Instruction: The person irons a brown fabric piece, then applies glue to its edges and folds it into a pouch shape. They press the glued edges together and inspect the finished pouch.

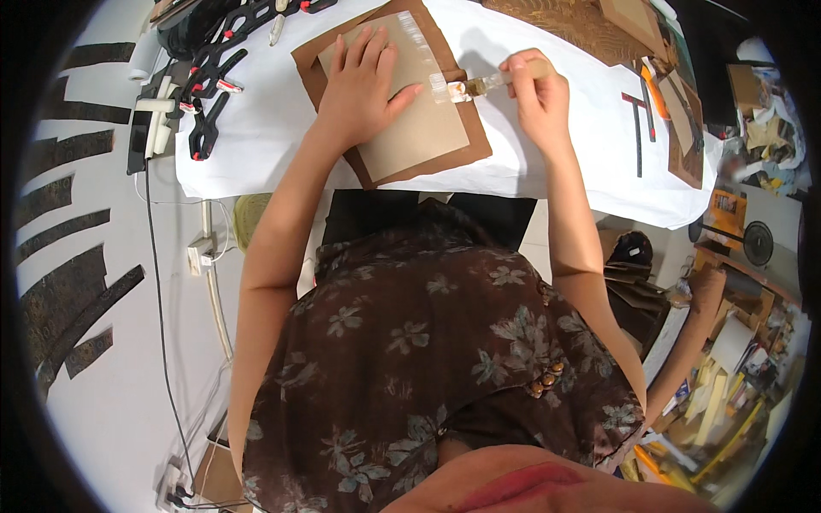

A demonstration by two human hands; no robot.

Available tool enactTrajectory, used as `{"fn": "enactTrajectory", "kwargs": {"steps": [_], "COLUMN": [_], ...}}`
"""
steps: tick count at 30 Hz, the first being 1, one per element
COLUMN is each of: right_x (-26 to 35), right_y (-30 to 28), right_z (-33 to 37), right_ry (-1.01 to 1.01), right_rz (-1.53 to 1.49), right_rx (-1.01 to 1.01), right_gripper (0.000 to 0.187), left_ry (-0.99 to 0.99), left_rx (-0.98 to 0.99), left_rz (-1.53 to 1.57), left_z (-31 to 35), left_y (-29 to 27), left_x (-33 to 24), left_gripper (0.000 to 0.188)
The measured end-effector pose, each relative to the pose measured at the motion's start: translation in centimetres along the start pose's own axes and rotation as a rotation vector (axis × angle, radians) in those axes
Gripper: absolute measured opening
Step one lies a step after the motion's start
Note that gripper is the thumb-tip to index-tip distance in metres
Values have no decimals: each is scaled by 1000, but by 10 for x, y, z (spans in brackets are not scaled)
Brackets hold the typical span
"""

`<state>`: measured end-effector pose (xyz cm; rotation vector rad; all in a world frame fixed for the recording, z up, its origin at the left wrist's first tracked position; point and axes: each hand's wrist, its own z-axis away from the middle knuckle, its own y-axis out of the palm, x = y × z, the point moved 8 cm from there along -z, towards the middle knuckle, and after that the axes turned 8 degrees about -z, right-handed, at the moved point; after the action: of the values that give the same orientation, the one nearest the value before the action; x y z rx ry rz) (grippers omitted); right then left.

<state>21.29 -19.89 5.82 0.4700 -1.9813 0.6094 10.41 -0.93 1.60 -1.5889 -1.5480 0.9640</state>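
Observation:
My left hand [363, 90] lies flat with fingers spread on a beige board [419, 141]. The board rests on a larger brown sheet [473, 141] that shows around its edges. In my right hand [540, 94], the fingers are closed round the handle of a flat brush [479, 86]. Its whitish tip touches the board's right edge. Along that edge runs a streaky band of white, wet-looking paste [412, 32], from the far corner toward the brush tip.
White paper [522, 167] covers the table. Black spring clamps [205, 128] line its left side. A black-and-red square ruler [637, 124] and brown sheets [687, 162] lie at the right, with patterned brown material [556, 30] at the far side. Dark strips [64, 291] hang on the left wall.

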Motion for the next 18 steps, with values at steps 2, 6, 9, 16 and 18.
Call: {"fn": "enactTrajectory", "kwargs": {"steps": [2,6,9,16,18], "right_x": [3,-7,13,3,3], "right_y": [3,-11,4,-5,-11], "right_z": [10,16,25,37,42], "right_ry": [12,-56,3,-27,57], "right_rz": [-111,85,-5,78,162], "right_rx": [8,-7,56,29,3], "right_gripper": [21,21,21,22,23], "left_ry": [3,7,10,31,40], "left_rx": [22,21,8,0,-4], "left_rz": [-28,-43,-41,-55,-58], "left_z": [2,1,3,0,1], "left_y": [3,4,4,1,1], "left_x": [0,-1,0,-2,-3], "left_gripper": [64,66,68,74,76]}}
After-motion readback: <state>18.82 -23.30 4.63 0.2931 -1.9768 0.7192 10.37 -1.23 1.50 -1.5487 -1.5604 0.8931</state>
